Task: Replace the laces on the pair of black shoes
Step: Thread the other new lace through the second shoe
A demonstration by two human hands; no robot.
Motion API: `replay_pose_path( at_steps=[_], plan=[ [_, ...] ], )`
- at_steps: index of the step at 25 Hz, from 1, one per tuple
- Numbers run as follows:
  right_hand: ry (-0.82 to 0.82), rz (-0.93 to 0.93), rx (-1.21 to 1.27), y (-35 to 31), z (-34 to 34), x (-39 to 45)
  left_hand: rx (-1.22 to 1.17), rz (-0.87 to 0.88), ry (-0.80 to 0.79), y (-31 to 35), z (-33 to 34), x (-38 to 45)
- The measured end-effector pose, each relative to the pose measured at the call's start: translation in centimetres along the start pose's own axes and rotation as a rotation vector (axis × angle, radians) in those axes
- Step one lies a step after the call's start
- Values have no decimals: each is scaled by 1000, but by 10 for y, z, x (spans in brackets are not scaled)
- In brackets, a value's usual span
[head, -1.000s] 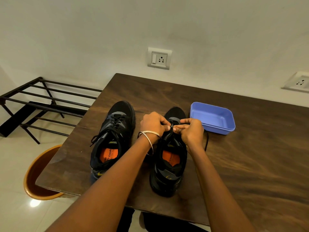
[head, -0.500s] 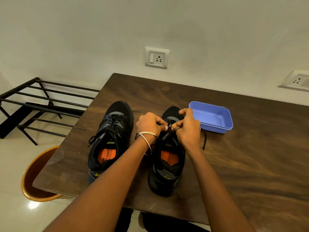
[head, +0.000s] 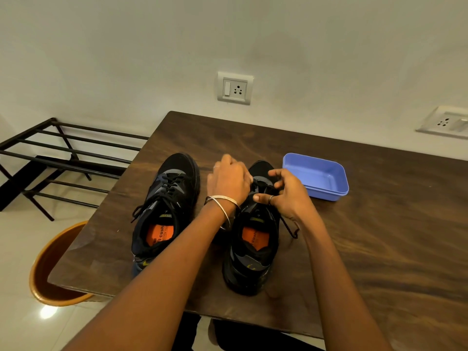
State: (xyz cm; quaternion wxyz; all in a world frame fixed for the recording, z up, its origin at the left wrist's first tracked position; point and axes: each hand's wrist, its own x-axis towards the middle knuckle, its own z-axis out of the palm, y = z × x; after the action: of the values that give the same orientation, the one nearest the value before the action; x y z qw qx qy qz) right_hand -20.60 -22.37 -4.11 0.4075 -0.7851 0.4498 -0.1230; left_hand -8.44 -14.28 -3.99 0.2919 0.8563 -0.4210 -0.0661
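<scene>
While both hands work over the right shoe point(head: 253, 239), my left hand point(head: 228, 183) sits knuckles-up with fingers curled at the lace area near the toe; looks like it pinches the black lace point(head: 263, 187), though the fingertips are hidden behind the hand so I can't tell for sure. Thin bangle point(head: 224, 202) on that wrist. My right hand point(head: 288, 196) is just beside it, fingers bent and partly spread, index and thumb hooked toward the same lace crossing; a ring on the thumb; whether it actually grips the lace I can't tell. One loose lace end point(head: 290, 228) trails off the right side of this shoe onto the desk point(head: 379, 249), under my right wrist. Right shoe points away from me, orange insole showing, heel near the desk's front edge. Left shoe point(head: 164, 209) stands just beside it, well laced, lace ends hanging off its left side, same orange insole. Blue plastic tray point(head: 316, 177) sits near the right shoe's toe, to its right, not touching. Desk is dark wood grain, pushed against a white wall with two socket plates point(head: 235, 87). Off the desk's left: black metal rack point(head: 63, 158) on the floor, orange tub point(head: 48, 269) partly under the desk corner.
</scene>
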Motion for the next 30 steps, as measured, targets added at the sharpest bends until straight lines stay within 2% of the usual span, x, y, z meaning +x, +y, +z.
replay_pose_path(
  at_steps=[1,2,5,6,7,9,11,13,16,18,19,21,23,25,26,27,28,29,30],
  plan=[
    [11,15,-27,2,-1,0,-87,0,53,3,-8,2],
    [20,29,-42,2,-3,-1,-311,-43,107,9,-22,4],
    [30,65,-45,1,-5,0,-1348,-224,243,34,-75,9],
    [29,71,-33,0,-5,-1,-1515,-211,276,39,-87,12],
    [24,72,-15,-1,-5,-3,-1561,-192,301,42,-92,15],
    [16,63,5,-3,-3,-7,-1385,-191,269,39,-86,18],
    [30,48,-8,-5,-1,-9,-896,-163,166,26,-62,16],
    [33,31,-36,-6,2,-11,-431,-57,-9,9,-40,13],
    [1,37,-42,-6,0,-14,22,23,-319,2,-24,10],
    [-44,43,-23,-8,-3,-18,187,-8,-381,1,-17,12],
    [-59,51,-28,-8,-4,-20,182,-28,-366,-1,-14,12],
    [-71,81,-51,-7,-6,-22,6,-68,-298,-3,-11,12],
    [-70,107,-45,-6,-7,-22,-379,-117,-149,5,-17,8],
    [-56,113,-32,-5,-6,-22,-1099,-222,-16,25,-37,5],
    [-46,113,-29,-6,-4,-22,-1475,-244,0,34,-49,6],
    [-33,114,-26,-6,-1,-23,-1728,-220,11,40,-61,7],
    [-15,114,-22,-6,2,-23,-1835,-175,25,44,-68,8],
    [5,118,-18,-5,4,-23,-1802,-141,31,45,-71,9],
    [22,123,-23,-4,6,-23,-1656,-122,32,43,-70,9]
  ],
)
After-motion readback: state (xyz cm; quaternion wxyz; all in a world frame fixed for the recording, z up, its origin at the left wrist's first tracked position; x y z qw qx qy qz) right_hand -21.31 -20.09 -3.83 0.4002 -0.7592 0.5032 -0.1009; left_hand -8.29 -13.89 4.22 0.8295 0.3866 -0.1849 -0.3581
